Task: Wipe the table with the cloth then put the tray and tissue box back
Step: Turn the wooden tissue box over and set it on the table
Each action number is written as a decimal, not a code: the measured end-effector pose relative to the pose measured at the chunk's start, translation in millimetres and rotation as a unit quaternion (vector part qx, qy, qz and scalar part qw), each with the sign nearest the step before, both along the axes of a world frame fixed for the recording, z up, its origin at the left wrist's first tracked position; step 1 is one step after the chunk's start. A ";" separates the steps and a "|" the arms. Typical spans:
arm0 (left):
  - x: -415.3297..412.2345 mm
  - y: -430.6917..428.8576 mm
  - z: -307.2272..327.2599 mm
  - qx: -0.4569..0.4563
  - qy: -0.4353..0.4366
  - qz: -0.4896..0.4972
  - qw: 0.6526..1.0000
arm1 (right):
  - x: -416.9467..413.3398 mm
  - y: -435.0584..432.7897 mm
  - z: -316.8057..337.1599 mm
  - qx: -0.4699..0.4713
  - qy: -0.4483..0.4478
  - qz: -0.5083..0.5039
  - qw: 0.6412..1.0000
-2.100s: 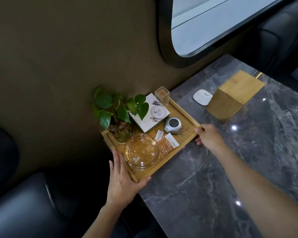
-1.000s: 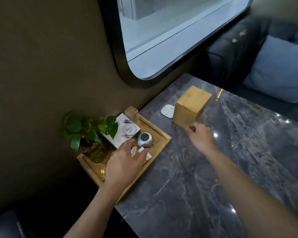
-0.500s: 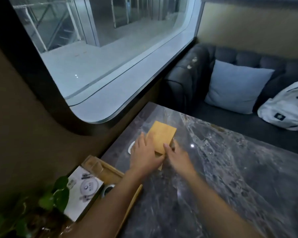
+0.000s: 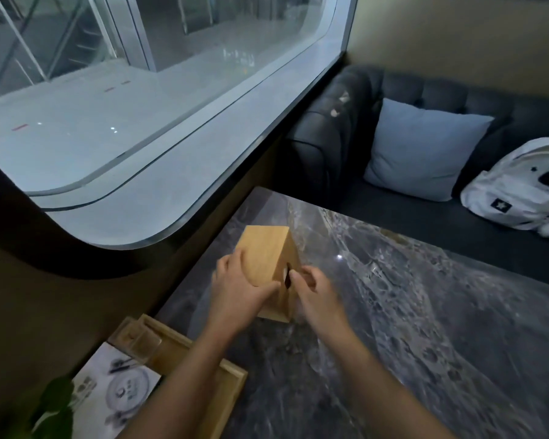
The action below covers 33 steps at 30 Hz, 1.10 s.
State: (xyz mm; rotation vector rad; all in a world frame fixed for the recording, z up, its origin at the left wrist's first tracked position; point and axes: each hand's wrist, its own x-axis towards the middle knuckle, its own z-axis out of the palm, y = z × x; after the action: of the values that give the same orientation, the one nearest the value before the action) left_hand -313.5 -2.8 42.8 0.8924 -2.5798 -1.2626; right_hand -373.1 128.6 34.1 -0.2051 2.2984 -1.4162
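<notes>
I see the grey marble table (image 4: 425,327) filling the view; near its window edge stands the tissue box (image 4: 263,258), plain light wood, dark slot on its right face; my left hand (image 4: 238,291) and right hand (image 4: 317,294) clamp it between them; the wooden tray (image 4: 225,391) sits nearer.

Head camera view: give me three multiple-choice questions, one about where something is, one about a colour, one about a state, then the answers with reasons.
1. Where does the wooden tray lie?
A. on the sofa
B. at the table's near corner by the wall
C. on the window ledge

2. What colour is the cushion on the sofa?
A. light blue
B. red
C. yellow

3. How is the tissue box held?
A. by neither hand
B. by one hand only
C. between both hands

Answers:
1 B, it lies on the marble table beside the wall.
2 A, it looks pale blue against the dark sofa.
3 C, the left hand and right hand flank it.
</notes>
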 end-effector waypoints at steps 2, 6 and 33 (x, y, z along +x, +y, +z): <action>-0.2 -13.7 -1.8 0.081 0.012 0.026 0.996 | -4.4 1.7 -6.2 0.000 -0.017 -0.019 1.000; 3.1 -36.4 -3.6 0.194 0.017 0.017 0.981 | -9.8 -2.3 -21.1 -0.008 -0.069 -0.028 0.997; 24.9 -22.9 -27.5 -0.242 -0.021 -0.060 0.968 | -20.1 -36.0 -31.1 -0.087 -0.097 -0.014 0.991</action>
State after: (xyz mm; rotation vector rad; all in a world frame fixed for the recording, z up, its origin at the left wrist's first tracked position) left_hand -288.6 -25.6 15.4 0.6762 -2.8178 -0.5827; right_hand -393.3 92.6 3.0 -0.0835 2.0304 -1.5773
